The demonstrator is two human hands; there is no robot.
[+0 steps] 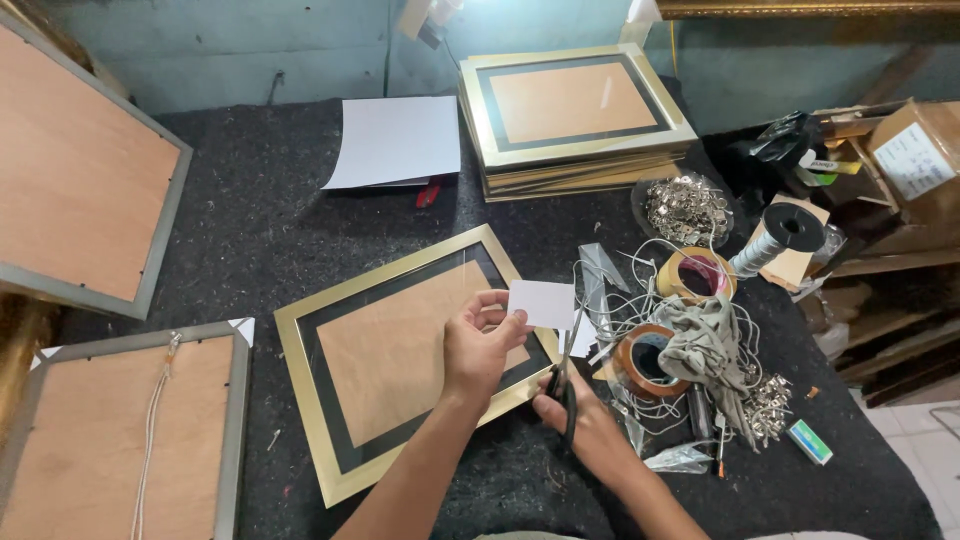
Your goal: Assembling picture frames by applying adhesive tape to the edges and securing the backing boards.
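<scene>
Pinching card point(543, 303) in left hand point(480, 350), right hand point(585, 425) clamped on scissors point(570, 375); likely crooked cut if card flexes beyond pinch.

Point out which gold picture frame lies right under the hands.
The single gold-and-black frame lying tilted on the dark felt table, beneath the left hand; the other gold frames sit stacked at the back.

A white card point(541, 303), a gold-and-black frame point(400, 355) with tan backing, on dark speckled felt point(270, 230).

Glossy gold frame point(395, 360) (wooden backing), matt paper card point(543, 303)
</scene>
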